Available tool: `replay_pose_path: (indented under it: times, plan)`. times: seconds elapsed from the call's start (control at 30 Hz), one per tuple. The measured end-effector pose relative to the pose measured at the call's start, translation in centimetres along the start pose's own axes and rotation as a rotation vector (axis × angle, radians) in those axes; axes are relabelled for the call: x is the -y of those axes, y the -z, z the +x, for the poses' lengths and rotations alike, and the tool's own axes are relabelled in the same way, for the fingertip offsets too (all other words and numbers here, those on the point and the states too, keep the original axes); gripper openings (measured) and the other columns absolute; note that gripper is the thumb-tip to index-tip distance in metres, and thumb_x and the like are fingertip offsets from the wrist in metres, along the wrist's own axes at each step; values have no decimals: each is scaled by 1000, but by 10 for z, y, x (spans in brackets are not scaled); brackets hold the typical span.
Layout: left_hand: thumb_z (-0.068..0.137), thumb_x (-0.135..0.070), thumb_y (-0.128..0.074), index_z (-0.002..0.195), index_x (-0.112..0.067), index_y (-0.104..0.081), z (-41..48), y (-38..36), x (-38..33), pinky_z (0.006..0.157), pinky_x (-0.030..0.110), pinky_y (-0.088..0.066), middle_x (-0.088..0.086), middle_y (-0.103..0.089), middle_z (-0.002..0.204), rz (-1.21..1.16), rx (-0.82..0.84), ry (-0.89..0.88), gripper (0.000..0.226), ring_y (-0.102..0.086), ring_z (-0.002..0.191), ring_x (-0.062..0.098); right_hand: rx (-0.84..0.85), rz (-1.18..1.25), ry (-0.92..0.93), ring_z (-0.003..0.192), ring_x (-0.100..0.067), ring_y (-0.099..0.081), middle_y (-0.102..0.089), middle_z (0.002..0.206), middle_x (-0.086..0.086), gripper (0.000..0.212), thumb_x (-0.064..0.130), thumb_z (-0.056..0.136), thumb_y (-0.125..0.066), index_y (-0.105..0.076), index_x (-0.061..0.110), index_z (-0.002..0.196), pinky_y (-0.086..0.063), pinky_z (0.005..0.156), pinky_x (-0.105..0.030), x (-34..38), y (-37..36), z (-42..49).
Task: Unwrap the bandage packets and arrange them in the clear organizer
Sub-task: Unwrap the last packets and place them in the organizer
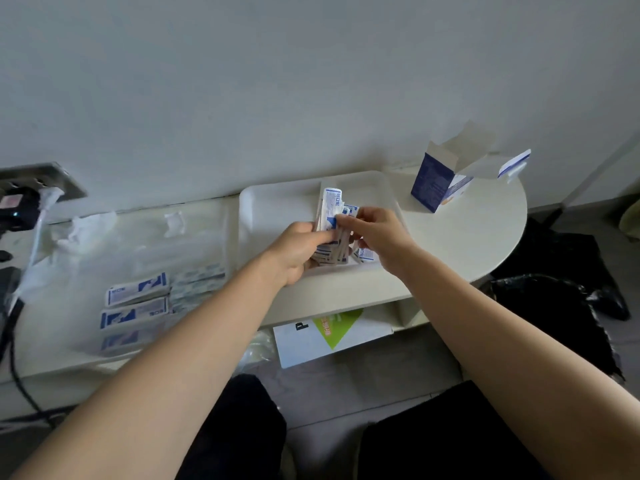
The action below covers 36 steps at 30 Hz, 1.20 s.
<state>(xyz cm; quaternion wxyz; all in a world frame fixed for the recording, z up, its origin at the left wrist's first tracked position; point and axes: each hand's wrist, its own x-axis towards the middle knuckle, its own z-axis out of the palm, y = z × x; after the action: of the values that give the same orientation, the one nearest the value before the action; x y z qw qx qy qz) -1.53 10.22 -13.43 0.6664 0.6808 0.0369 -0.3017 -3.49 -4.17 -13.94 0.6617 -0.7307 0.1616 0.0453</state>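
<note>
Above: my two hands working a bandage packet over the white tray.

My left hand (298,249) is closed around a bundle of bandage packets (330,252), fingers (320,237) curled over their near ends; my right hand (375,235) pinches the torn upper edge of one blue-and-white wrapper (331,206) between thumb and forefinger. Both hands hover over the tray (277,209), which rests on the pale counter (467,230). To the near left, three more packets (135,303) lie side by side under what looks like the clear organizer (145,251), though its outline is faint. At far right an opened blue box (437,183) stands upright on the counter, with a loose packet (514,164) beyond it.
</note>
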Motion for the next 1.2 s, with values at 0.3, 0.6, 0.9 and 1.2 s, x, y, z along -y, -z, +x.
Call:
replay_pose_path:
  times: [0.3,0.6,0.9,1.2]
  plan:
    - [96,-9,-44,117,-6,-57,-12,4,8,97,47,-46,23,-64,106,-87,48,46,25,-61,100,37,5,115,-44,44,-8,-59,-64,69,-11,26,17,90,-65,-65,-9,98,-43,41,-20,3,-12,-22]
    - [96,-2,-40,127,-6,-53,-11,3,11,78,38,-56,16,-68,100,3,-12,-80,34,-69,82,25,-36,90,-47,41,0,-53,-61,67,-4,30,22,82,-74,-62,-2,97,-38,40,-12,1,-28,-22]
    - [99,-9,-42,106,-15,-62,-5,12,13,81,40,-52,17,-66,105,-55,-153,-79,22,-63,89,30,-23,39,11,66,-13,-50,-62,79,-7,3,17,89,-64,-67,15,89,-36,54,-22,-8,-33,-10]
    - [88,-11,-64,114,-11,-60,0,16,15,83,45,-57,13,-69,104,-167,-269,-54,26,-68,91,30,-7,-6,91,69,-15,-47,-57,77,-11,16,18,93,-59,-66,4,89,-38,56,-23,-7,-39,-11]
